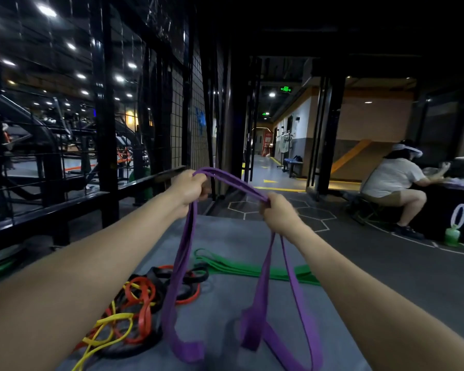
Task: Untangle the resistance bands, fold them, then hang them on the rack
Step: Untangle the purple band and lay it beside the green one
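Note:
A purple resistance band (182, 266) is held up in front of me. My left hand (189, 187) grips one bend of it and my right hand (277, 211) grips another, with a short doubled stretch arching between them. Long purple loops hang from both hands down to a grey mat (225, 236). On the mat at lower left lies a tangle of red, black and yellow bands (137, 301). A green band (252, 269) lies folded flat across the mat beyond it.
A black wire-mesh fence and railing (97, 191) run along the left, with gym machines behind. A person sits at a black counter (397, 180) at the right. A green bottle (452, 234) stands on the floor there. A corridor opens straight ahead.

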Demonstrator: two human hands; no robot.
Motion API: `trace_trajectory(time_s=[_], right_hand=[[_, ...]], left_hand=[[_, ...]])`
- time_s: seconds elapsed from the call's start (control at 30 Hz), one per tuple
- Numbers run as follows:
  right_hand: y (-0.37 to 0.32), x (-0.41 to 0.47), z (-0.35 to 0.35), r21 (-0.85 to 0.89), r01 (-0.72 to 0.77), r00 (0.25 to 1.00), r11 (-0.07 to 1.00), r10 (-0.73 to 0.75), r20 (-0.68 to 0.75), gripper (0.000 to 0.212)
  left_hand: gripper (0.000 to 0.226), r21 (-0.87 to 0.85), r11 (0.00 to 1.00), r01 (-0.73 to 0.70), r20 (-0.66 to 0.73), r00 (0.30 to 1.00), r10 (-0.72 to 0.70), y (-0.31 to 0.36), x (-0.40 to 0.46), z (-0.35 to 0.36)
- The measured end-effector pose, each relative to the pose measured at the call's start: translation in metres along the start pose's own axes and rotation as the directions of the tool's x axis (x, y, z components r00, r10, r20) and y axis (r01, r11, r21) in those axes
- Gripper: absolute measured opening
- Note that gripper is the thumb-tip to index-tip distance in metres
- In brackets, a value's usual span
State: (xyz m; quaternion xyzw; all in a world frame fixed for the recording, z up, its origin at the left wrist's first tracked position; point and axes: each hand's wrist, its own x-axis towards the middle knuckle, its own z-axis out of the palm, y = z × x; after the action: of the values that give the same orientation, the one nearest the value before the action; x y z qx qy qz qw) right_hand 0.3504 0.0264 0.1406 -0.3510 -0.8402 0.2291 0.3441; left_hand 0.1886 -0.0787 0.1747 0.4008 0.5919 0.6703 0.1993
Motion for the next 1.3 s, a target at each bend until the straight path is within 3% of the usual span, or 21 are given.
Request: trace_trajectory(time_s=[0.1, 0.2, 0.3, 0.37, 0.53, 0.7, 0.93, 1.1, 1.3], right_hand=[[-0.006, 0.008, -0.016, 0.155, 0.004, 0.994, 0.988, 0.013, -0.111, 0.012], [-0.020, 0.014, -0.035, 0.039, 0.126, 0.981, 0.991, -0.118, -0.153, 0.006], [-0.035, 0.018, -0.044, -0.049, 0.222, 0.970, 0.974, -0.226, -0.091, 0.004], [-0.042, 0.021, -0.044, -0.086, 0.256, 0.965, 0.963, -0.260, -0.043, 0.007], [-0.059, 0.033, -0.059, -0.054, 0.314, 0.947, 0.948, -0.317, -0.062, 0.006], [-0.064, 0.050, -0.086, -0.050, 0.329, 0.942, 0.943, -0.332, -0.060, 0.009], [-0.071, 0.066, -0.096, 0.063, 0.341, 0.938, 0.938, -0.335, -0.087, 0.009], [-0.068, 0.064, -0.096, 0.085, 0.332, 0.943, 0.939, -0.328, -0.059, 0.021], [-0.066, 0.066, -0.100, 0.041, 0.362, 0.932, 0.931, -0.360, -0.048, 0.009]], left_hand=[[0.022, 0.177, 0.984, 0.034, 0.127, 0.990, -0.056, -0.018, -0.008, 0.001], [0.013, 0.449, 0.893, -0.040, 0.298, 0.948, -0.107, -0.026, -0.016, 0.005], [0.050, 0.353, 0.934, -0.063, 0.440, 0.892, -0.106, -0.018, -0.021, 0.017], [0.045, 0.213, 0.973, -0.086, 0.468, 0.883, -0.025, -0.006, -0.022, 0.029], [0.007, 0.114, 0.978, -0.175, 0.408, 0.906, 0.114, 0.024, -0.010, 0.047], [0.009, 0.137, 0.959, -0.249, 0.339, 0.921, 0.191, 0.063, 0.009, 0.039], [0.055, 0.024, 0.975, -0.221, 0.294, 0.934, 0.205, 0.084, 0.024, 0.043], [0.033, -0.090, 0.981, -0.171, 0.244, 0.951, 0.188, 0.078, 0.029, 0.048], [0.029, -0.149, 0.976, -0.156, 0.211, 0.960, 0.186, 0.074, 0.031, 0.057]])
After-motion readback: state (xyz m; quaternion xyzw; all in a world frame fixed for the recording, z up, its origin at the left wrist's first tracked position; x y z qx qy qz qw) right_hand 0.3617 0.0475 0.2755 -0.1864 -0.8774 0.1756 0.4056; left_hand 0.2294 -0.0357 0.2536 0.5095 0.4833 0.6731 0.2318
